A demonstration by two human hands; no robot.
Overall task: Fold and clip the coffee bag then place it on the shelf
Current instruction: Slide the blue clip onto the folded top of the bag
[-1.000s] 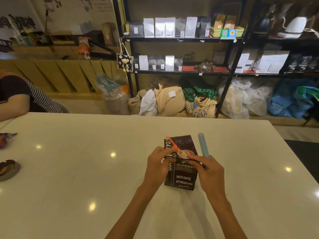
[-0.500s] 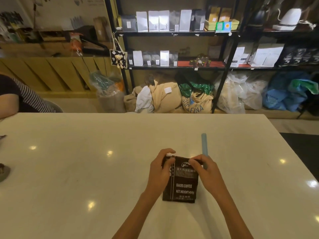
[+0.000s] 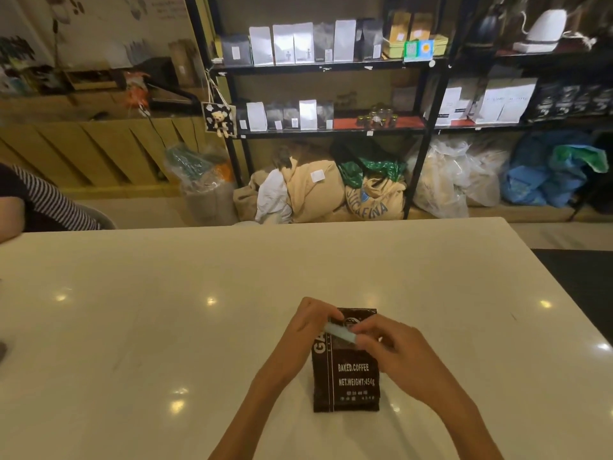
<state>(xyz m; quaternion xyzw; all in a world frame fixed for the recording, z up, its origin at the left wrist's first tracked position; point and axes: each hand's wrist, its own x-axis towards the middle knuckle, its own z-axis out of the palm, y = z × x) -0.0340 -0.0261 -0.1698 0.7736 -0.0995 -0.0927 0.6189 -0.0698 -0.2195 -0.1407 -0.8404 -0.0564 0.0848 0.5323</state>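
Note:
A dark brown coffee bag (image 3: 351, 383) with white lettering lies flat on the white table (image 3: 166, 327), its top folded down. A light blue clip (image 3: 341, 335) is held across the bag's upper part. My left hand (image 3: 308, 330) grips the clip's left end and rests on the bag's upper left corner. My right hand (image 3: 394, 350) pinches the clip's right end over the bag's upper right side. Whether the clip is closed on the fold I cannot tell. The black shelf (image 3: 331, 66) with coffee bags stands behind the table.
Sacks and plastic bags (image 3: 365, 190) lie on the floor under the shelf. A person's striped sleeve (image 3: 49, 200) shows at the table's far left. The table's right edge (image 3: 557, 293) borders a dark floor mat.
The bag's top was folded down. My right hand picked up the blue clip from the table beside the bag and brought it across the bag's top, where both hands now hold it.

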